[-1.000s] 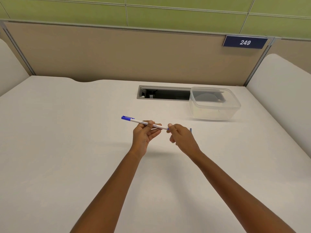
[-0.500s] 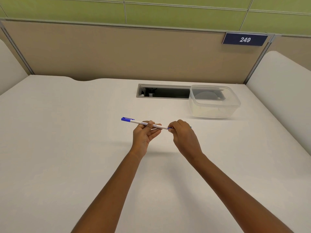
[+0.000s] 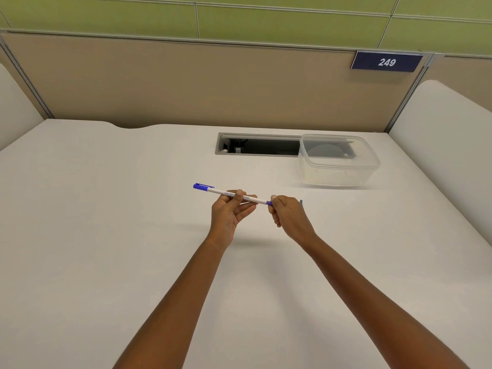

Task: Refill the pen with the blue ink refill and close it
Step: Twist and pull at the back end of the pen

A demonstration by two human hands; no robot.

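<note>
A white pen [image 3: 218, 192] with a blue cap on its left end is held level above the white desk [image 3: 106, 235]. My left hand [image 3: 230, 211] grips the barrel near its middle, thumb on top. My right hand [image 3: 288, 215] pinches the blue end piece [image 3: 269, 202] at the pen's right end, fingers curled. A thin blue piece [image 3: 301, 202] shows just past my right hand; whether it lies on the desk or is held cannot be told. No refill is visible outside the barrel.
A clear plastic container [image 3: 338, 163] stands at the back right, next to a rectangular cable slot [image 3: 255, 145] in the desk. A beige partition with a "249" sign [image 3: 386, 62] closes off the back. White side panels stand at left and right.
My right hand has closed in on the pen's right end, turned a little, and now pinches the blue end piece. The left hand and pen have barely shifted.
</note>
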